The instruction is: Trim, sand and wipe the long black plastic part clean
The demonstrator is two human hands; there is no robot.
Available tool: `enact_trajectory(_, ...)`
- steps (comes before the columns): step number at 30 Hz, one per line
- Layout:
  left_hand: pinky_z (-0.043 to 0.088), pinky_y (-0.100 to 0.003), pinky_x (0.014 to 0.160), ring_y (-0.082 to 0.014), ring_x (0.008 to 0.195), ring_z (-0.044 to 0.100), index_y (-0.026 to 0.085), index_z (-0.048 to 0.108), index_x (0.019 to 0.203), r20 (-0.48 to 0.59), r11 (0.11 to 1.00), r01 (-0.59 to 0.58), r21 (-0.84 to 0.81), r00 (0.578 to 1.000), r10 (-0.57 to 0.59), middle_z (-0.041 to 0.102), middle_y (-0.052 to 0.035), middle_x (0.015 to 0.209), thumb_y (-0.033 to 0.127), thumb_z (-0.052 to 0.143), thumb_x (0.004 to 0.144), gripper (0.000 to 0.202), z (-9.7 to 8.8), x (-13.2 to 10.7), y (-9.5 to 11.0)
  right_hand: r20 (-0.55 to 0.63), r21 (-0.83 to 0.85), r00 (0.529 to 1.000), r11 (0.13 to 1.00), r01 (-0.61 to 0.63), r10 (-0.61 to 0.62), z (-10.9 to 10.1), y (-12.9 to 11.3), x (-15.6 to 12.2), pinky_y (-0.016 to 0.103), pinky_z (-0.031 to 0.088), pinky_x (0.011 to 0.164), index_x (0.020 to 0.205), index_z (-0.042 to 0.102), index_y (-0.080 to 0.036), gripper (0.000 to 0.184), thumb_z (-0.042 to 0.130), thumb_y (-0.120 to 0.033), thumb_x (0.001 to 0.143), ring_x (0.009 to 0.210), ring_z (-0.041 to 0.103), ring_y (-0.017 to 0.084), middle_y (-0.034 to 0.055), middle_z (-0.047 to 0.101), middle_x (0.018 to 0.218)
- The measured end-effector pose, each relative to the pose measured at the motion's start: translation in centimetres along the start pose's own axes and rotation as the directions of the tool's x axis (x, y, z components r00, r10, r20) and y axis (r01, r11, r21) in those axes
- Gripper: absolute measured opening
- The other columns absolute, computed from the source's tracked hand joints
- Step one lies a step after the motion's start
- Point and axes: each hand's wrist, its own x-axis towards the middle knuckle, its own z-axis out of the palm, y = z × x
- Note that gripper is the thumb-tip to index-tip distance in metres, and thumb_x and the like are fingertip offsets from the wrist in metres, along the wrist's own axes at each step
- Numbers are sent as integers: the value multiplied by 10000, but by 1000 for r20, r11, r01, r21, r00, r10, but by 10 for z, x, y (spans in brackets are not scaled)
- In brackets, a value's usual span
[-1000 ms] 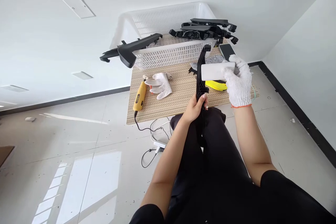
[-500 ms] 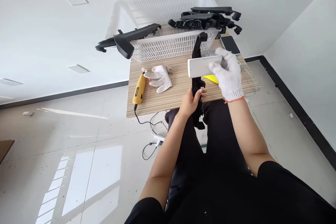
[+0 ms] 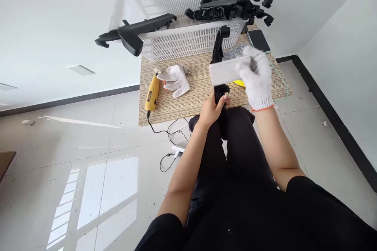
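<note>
My bare left hand [image 3: 212, 110] is wrapped round a long black plastic part [image 3: 218, 49], which stands roughly upright at the table's near edge, its lower end between my knees. In a white knit glove with an orange cuff, my right hand [image 3: 257, 76] grips a flat white rectangular block [image 3: 225, 72] by its right end. The block lies across the front of the black part and hides its middle; whether the two touch I cannot tell. Behind the gloved hand are a grey speckled cloth [image 3: 234, 52] and a bright yellow item [image 3: 239, 83], both partly hidden.
A white plastic basket [image 3: 188, 43] at the table's back holds several black parts [image 3: 232, 10] jutting over its rim. On the wooden table [image 3: 176, 111] lie a yellow corded rotary tool [image 3: 152, 93], another white glove [image 3: 176, 80] and a phone [image 3: 258, 40]. Cables [image 3: 173, 137] hang at the front left.
The white block has tilted slightly, its right end now higher, and the gloved hand has turned with it. My left hand keeps its hold. The whole view has shifted a little with my head.
</note>
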Motion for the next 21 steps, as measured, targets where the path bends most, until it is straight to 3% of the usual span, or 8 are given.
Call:
enact_trajectory(3,558,-397,935,-258,1121,706,228,535,1193,-150,990,-90,108,983,106,707,-117,1194,562,548,986,393,-6,-14,7,173,-64,984,997,-39,50,-4,-5,0,386,629,922,1118,675,-310,366,810,-295,779,988,689,181,-9,716,1116)
enact_trajectory(6,542,-415,958,-251,1108,666,238,546,1151,-330,967,-98,236,928,175,662,-117,1185,529,474,1023,326,-5,-55,16,26,10,1000,1000,-5,5,-18,-6,2,357,633,892,1127,667,-316,341,775,-271,807,983,671,155,-31,707,1166)
enact_trajectory(8,568,-428,892,-245,954,698,231,581,1080,-182,952,51,303,983,5,691,-109,1034,492,394,1051,322,10,-93,19,-45,-3,999,1000,-19,19,-27,-4,1,359,631,883,1124,658,-324,343,785,-298,806,1026,664,165,-35,702,1182)
enact_trajectory(10,567,-504,965,-328,1119,695,149,563,1264,-66,887,195,419,981,-185,687,-201,1198,489,393,1040,441,39,-128,18,-27,-54,997,995,-78,77,-33,-2,-2,370,627,878,1129,643,-353,374,812,-390,797,1058,657,185,-40,706,1162)
enact_trajectory(13,451,-644,1109,-504,1461,411,-86,272,1520,45,797,215,565,956,-290,363,-433,1538,559,474,990,859,87,-159,14,36,-87,988,985,-149,153,-31,-3,-10,389,621,888,1135,616,-394,468,841,-532,749,1091,642,206,-51,712,1147)
enact_trajectory(16,372,-698,1150,-528,1532,232,-14,261,1581,203,789,-21,614,970,-132,257,-386,1623,614,534,948,933,103,-167,14,29,-66,985,983,-169,171,-29,-9,-17,422,618,905,1150,606,-376,523,839,-583,730,1096,642,222,-27,701,1168)
enact_trajectory(19,353,-592,1223,-371,1542,340,253,409,1575,488,739,-445,506,854,181,406,-165,1638,432,484,1016,592,86,-166,14,-10,-67,990,988,-139,139,-34,-15,-20,443,632,838,1169,607,-346,525,813,-590,752,1059,668,244,9,687,1144)
enact_trajectory(21,366,-539,1234,-328,1546,346,236,411,1577,424,694,-446,566,879,219,424,-151,1631,367,470,1021,574,77,-164,10,-30,-105,993,988,-116,113,-40,-18,-20,438,630,812,1186,601,-370,485,779,-585,789,1063,668,250,8,685,1144)
